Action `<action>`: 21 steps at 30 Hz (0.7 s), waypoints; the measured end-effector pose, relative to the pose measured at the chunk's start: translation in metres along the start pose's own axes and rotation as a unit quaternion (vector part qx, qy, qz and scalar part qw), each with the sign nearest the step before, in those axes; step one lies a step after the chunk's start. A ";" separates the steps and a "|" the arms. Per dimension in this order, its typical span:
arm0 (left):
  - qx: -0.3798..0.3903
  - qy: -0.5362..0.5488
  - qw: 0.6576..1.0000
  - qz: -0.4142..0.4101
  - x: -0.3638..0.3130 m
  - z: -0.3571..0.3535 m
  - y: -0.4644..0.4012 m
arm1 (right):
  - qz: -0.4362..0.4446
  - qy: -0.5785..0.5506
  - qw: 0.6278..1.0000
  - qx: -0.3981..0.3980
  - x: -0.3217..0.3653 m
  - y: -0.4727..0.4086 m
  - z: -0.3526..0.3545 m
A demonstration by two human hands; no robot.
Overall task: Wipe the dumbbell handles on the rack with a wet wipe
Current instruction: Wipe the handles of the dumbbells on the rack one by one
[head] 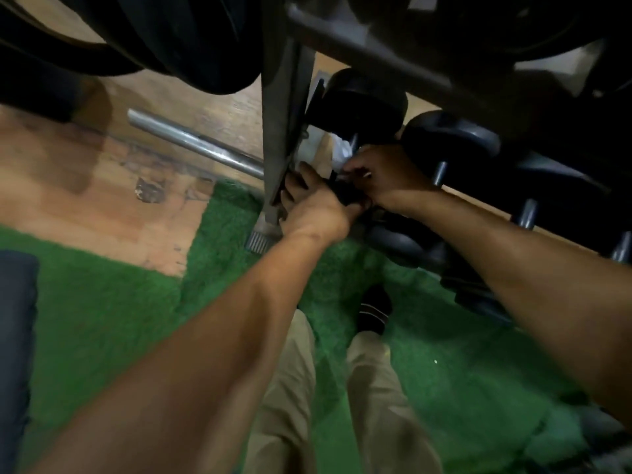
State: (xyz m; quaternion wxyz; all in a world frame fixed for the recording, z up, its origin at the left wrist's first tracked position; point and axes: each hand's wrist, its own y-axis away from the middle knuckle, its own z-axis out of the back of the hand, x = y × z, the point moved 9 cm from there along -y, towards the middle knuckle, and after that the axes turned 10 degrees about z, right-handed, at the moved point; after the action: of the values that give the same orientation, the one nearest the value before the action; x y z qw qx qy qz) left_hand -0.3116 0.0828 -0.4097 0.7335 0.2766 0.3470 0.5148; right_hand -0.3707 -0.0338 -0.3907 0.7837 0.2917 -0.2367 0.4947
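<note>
Both hands low at dark grey metal rack upright (284, 131). Right hand (386, 179) curled, pinching crumpled white wet wipe (342, 150) against leftmost black round-ended dumbbell (362, 100). Left hand (314, 206) fingers bent around dark blurred object; hold unclear. Green turf (102, 319) below.

A dark grey metal rack (372, 53) carries black round-ended dumbbells with grey steel handles (441, 172), lying side by side along its lower tier. Its upright post (280, 131) ends in a ribbed foot (257, 241) standing on green artificial-turf flooring (113, 316). Beside the turf lies worn tan wooden floor (113, 200), where a bare silver steel bar (191, 140) rests, its far end hidden behind the post
</note>
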 end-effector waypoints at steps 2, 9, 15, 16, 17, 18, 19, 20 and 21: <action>-0.002 0.017 1.000 0.006 0.001 -0.002 -0.004 | 0.005 -0.021 0.999 0.041 -0.004 -0.001 -0.007; -0.006 0.087 0.996 0.030 0.017 0.001 -0.015 | 0.005 -0.060 0.998 0.031 -0.011 -0.009 -0.012; -0.006 0.092 0.995 0.031 0.017 0.004 -0.012 | -0.015 -0.034 0.993 -0.110 -0.018 -0.008 0.007; 0.003 0.087 0.996 0.030 0.016 0.003 -0.012 | -0.002 -0.031 0.994 -0.103 -0.014 -0.008 0.005; 0.010 0.079 0.996 0.030 0.015 0.002 -0.013 | 0.021 -0.030 0.996 -0.081 -0.008 -0.010 0.001; 0.013 0.073 0.997 0.029 0.014 0.001 -0.014 | 0.051 -0.028 0.997 -0.047 -0.002 -0.012 -0.004; 0.016 0.070 0.997 0.030 0.014 0.001 -0.016 | 0.078 -0.022 0.997 -0.013 0.006 -0.014 -0.008; 0.020 0.070 0.997 0.030 0.014 0.000 -0.017 | 0.097 -0.010 0.995 0.020 0.010 -0.015 -0.012; 0.026 0.069 0.997 0.030 0.014 -0.001 -0.018 | 0.102 0.008 0.994 0.049 0.011 -0.017 -0.013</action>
State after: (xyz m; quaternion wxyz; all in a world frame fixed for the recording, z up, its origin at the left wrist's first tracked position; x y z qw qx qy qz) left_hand -0.2987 0.0904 -0.4272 0.6851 0.2693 0.4013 0.5450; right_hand -0.3494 -0.0238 -0.3967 0.7159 0.3003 -0.2342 0.5852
